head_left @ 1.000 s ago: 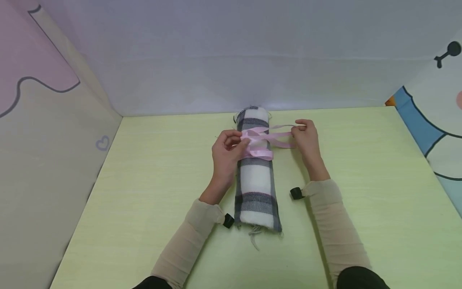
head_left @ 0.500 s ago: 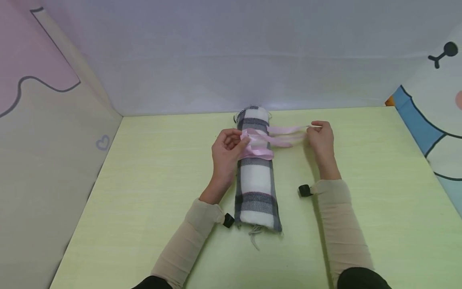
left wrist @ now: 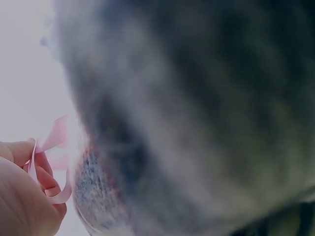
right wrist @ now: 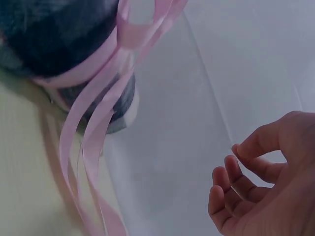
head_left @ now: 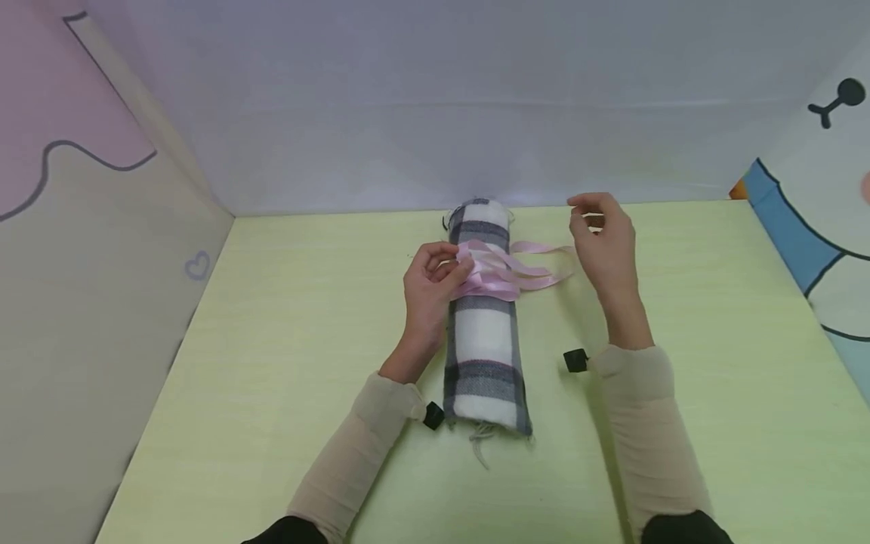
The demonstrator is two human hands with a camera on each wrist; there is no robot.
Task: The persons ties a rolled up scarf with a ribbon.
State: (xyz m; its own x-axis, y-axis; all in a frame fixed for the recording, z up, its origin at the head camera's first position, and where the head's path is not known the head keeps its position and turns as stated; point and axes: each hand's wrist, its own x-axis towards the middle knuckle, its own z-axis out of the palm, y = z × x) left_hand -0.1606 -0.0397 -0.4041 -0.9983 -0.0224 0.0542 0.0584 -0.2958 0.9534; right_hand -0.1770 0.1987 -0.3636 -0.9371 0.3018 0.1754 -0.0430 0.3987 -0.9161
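Note:
A rolled plaid cloth with fringed ends point(head_left: 483, 335), white and dark grey, lies lengthwise on the table. Around its upper half goes a pink ribbon point(head_left: 492, 285), whose loose tails trail over the cloth's right side. My left hand point(head_left: 430, 283) pinches the ribbon at the cloth's left; in the left wrist view a ribbon loop point(left wrist: 56, 135) passes between thumb and fingers. My right hand point(head_left: 605, 238) hovers to the right, fingers loosely bent and holding nothing. The right wrist view has ribbon loops point(right wrist: 133, 37) and hanging tails apart from that hand point(right wrist: 270, 177).
The pale yellow-green table point(head_left: 326, 332) extends on both sides of the roll. A plain light backdrop point(head_left: 408, 151) stands behind it, with printed panels at left and right. Small black wrist cameras point(head_left: 575, 360) sit at both cuffs.
My right hand drew a ribbon tail rightward, then let go and rose up and away. The tails now droop to the right of the roll. My left hand stays almost in place.

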